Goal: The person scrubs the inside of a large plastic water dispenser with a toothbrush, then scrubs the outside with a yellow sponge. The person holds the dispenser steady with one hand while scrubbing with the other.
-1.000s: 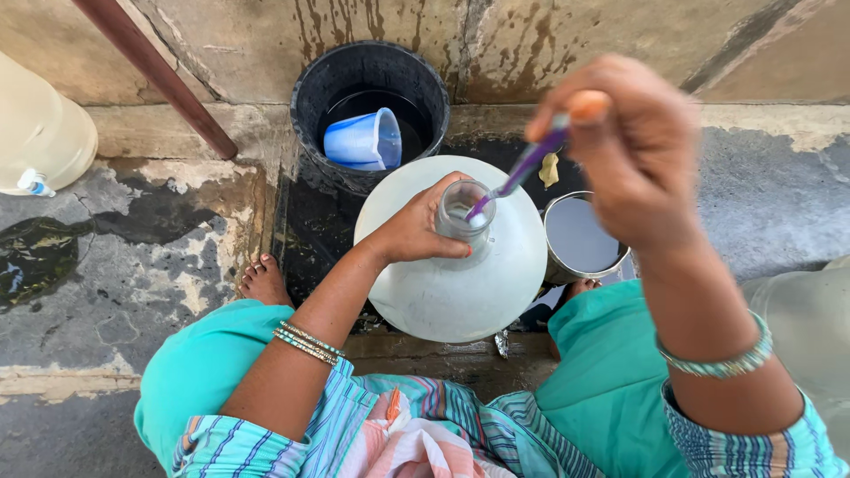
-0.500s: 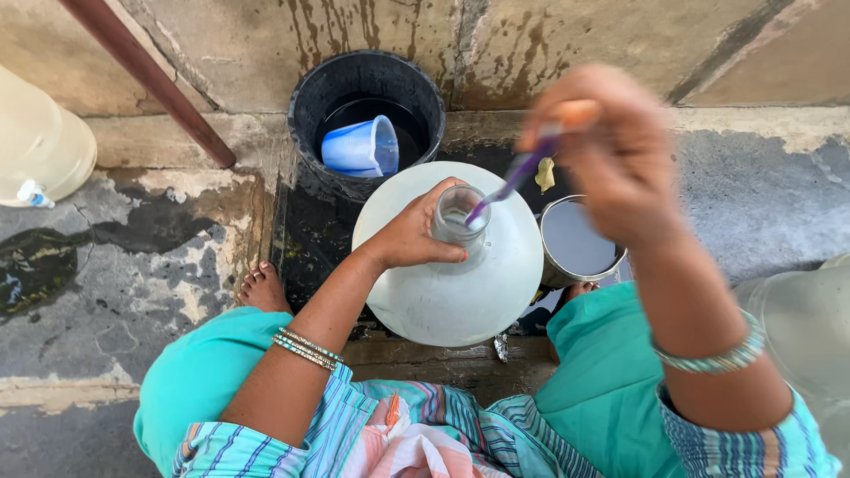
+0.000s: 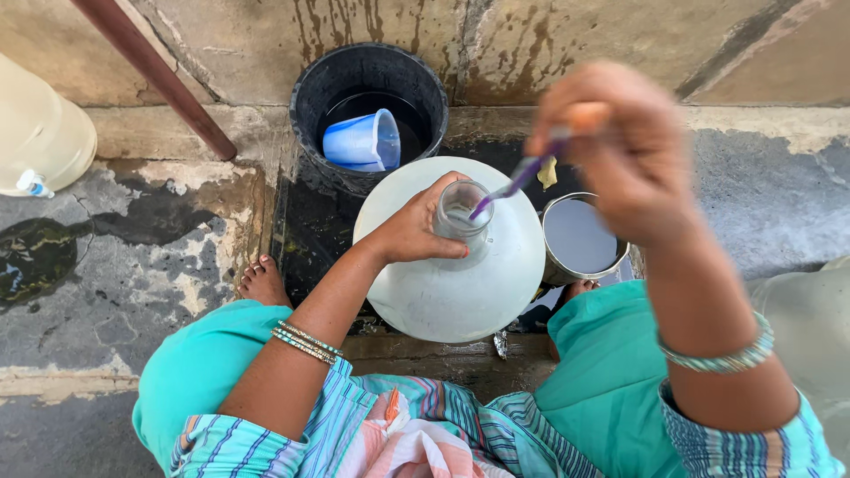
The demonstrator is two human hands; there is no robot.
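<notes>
A large translucent white water jug (image 3: 460,283) stands upright between my knees on the wet floor. My left hand (image 3: 416,228) grips its clear neck (image 3: 462,212). My right hand (image 3: 611,150) is raised above it, closed on the orange end of a purple-handled brush (image 3: 518,179). The brush slants down with its lower end inside the jug's neck. Bangles circle both wrists.
A black bucket (image 3: 305,88) with dark water and a floating blue plastic mug (image 3: 361,140) stands behind the jug against the wall. A small metal pot (image 3: 580,237) sits right of the jug. Another pale jug (image 3: 40,133) lies at the far left; a reddish pole (image 3: 159,80) leans nearby.
My right hand has shifted slightly down and left with the brush, blurring as it moves. The left hand stays on the jug's neck.
</notes>
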